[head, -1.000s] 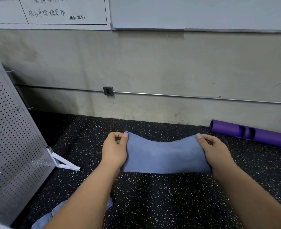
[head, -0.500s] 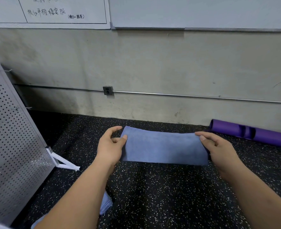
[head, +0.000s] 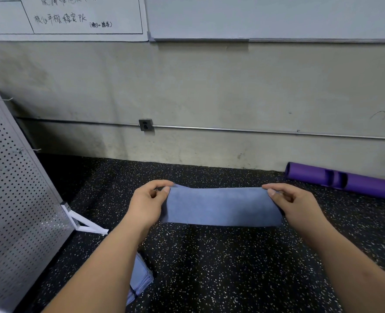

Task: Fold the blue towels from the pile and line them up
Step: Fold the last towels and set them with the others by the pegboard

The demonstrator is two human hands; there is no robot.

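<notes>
A folded blue towel (head: 220, 205) hangs stretched between my two hands above the black speckled floor (head: 220, 267). My left hand (head: 147, 204) pinches its upper left corner between thumb and fingers. My right hand (head: 293, 204) pinches the upper right corner the same way. The towel's top edge is nearly straight and its lower edge hangs level. A stack of blue towels (head: 141, 279) lies on the floor under my left forearm, mostly hidden by the arm.
A perforated metal panel (head: 12, 211) on a white foot (head: 85, 224) leans at the left. A purple foam roller (head: 345, 180) lies along the concrete wall (head: 209, 98) at the right. A pipe and an outlet box (head: 145, 125) run along the wall.
The towel's sagging top edge was pulled taut and flat. Both hands shifted their hold, fingers opening briefly half a second ago, and now pinch the upper corners again.
</notes>
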